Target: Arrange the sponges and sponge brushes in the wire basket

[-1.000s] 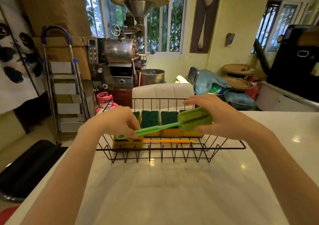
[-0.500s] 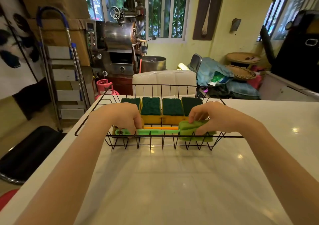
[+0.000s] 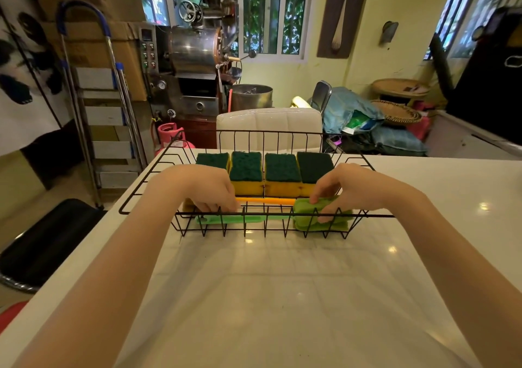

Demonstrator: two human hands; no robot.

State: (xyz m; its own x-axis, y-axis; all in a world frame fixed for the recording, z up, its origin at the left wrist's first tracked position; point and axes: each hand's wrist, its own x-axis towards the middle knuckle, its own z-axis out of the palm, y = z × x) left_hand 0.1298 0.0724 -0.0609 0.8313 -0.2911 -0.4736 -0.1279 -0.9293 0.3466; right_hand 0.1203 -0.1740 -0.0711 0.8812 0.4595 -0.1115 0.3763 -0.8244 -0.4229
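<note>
A black wire basket (image 3: pixel 282 215) stands on the white counter. Several yellow sponges with dark green tops (image 3: pixel 282 171) stand in a row along its back. A green sponge brush (image 3: pixel 262 218) lies along the basket's front wall, handle to the left, sponge head to the right. An orange brush handle (image 3: pixel 265 200) lies just behind it. My left hand (image 3: pixel 203 187) holds the green handle's left end. My right hand (image 3: pixel 347 188) grips the green sponge head. Both hands reach inside the basket.
The white counter (image 3: pixel 282 297) stretches toward me, its left edge dropping off to a black stool (image 3: pixel 48 243). A white chair back (image 3: pixel 269 127) stands behind the basket. A stepladder (image 3: pixel 104 107) and a metal roasting machine (image 3: pixel 195 65) stand further back.
Both hands have lowered the green sponge brush from above the basket down into it, laying it flat along the front wall. The camera has tilted downward.
</note>
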